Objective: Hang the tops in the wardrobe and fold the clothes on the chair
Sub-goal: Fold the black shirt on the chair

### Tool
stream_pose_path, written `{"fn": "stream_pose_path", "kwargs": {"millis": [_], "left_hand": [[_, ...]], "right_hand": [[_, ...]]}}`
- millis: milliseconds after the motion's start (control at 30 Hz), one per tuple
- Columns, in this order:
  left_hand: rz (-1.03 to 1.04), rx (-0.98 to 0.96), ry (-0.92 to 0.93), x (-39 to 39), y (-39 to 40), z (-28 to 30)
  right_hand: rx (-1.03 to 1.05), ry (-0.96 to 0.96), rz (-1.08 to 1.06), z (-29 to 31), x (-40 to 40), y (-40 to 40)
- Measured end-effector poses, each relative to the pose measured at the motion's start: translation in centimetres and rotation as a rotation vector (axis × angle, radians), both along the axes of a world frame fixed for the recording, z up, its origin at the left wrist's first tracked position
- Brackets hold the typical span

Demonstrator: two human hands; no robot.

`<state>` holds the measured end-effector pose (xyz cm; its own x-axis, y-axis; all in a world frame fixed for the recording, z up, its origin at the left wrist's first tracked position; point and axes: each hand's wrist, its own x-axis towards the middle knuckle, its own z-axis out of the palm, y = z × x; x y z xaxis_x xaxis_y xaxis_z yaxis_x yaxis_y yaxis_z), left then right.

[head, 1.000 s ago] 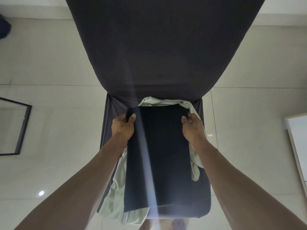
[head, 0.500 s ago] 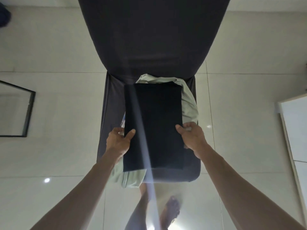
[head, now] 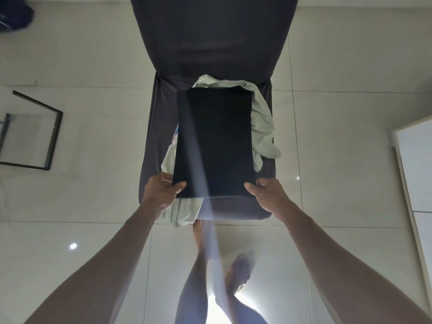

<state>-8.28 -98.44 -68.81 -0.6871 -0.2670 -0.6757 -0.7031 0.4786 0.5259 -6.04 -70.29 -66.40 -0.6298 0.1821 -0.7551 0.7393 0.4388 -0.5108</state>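
A black garment (head: 215, 141), folded into a long rectangle, lies on the seat of a chair (head: 210, 38) with a dark grey cover. Under it a crumpled pale green garment (head: 263, 127) shows at the back, right and front left. My left hand (head: 163, 189) grips the black garment's near left corner, thumb on top. My right hand (head: 267, 194) grips its near right corner the same way.
The chair stands on a glossy pale tiled floor (head: 93, 230). A black-framed glass panel (head: 30, 134) is at the left, a white cabinet edge (head: 411, 160) at the right, a dark object (head: 14, 15) at the top left. My feet (head: 236, 270) stand just before the chair.
Both hands slid down the sides of the black garment from its far end to its near corners. The view pulled back, so my feet show.
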Motion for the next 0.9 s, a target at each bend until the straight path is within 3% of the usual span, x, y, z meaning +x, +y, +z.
{"fn": "stream_pose_path", "kwargs": {"millis": [133, 267, 433, 600, 633, 700, 767, 833, 900], "left_hand": [[-0.035, -0.029, -0.071, 1.5, 0.3, 0.1], [0.033, -0.063, -0.081, 1.9, 0.6, -0.2], [0.327, 0.114, -0.091, 1.9, 1.8, -0.4], [0.530, 0.177, -0.108, 2.1, 2.0, -0.6], [0.498, 0.143, -0.125, 2.0, 2.0, -0.4], [0.309, -0.105, -0.098, 1.6, 2.5, 0.8], [0.165, -0.275, 0.082, 1.0, 3.7, 2.8], [0.059, -0.221, 0.211, -0.2, 5.7, 5.3], [-0.057, -0.091, 0.196, -2.0, 8.0, 7.4]], "right_hand": [[-0.004, -0.098, 0.003, -1.2, 1.9, 0.4], [-0.058, -0.127, -0.136, -0.9, 2.3, -0.1], [-0.204, -0.035, -0.499, -0.7, 2.0, -1.6], [-0.406, -0.122, -0.822, 0.0, 1.9, -1.9], [-0.433, -0.137, -0.835, 0.4, 1.8, -2.0], [-0.447, -0.117, -0.818, 1.0, 1.5, -2.2], [-0.346, -0.020, -0.677, 1.1, 1.2, -2.7], [-0.275, 0.120, -0.562, 1.9, 0.8, -3.6], [-0.272, 0.250, -0.454, 2.9, 0.8, -4.9]]}}
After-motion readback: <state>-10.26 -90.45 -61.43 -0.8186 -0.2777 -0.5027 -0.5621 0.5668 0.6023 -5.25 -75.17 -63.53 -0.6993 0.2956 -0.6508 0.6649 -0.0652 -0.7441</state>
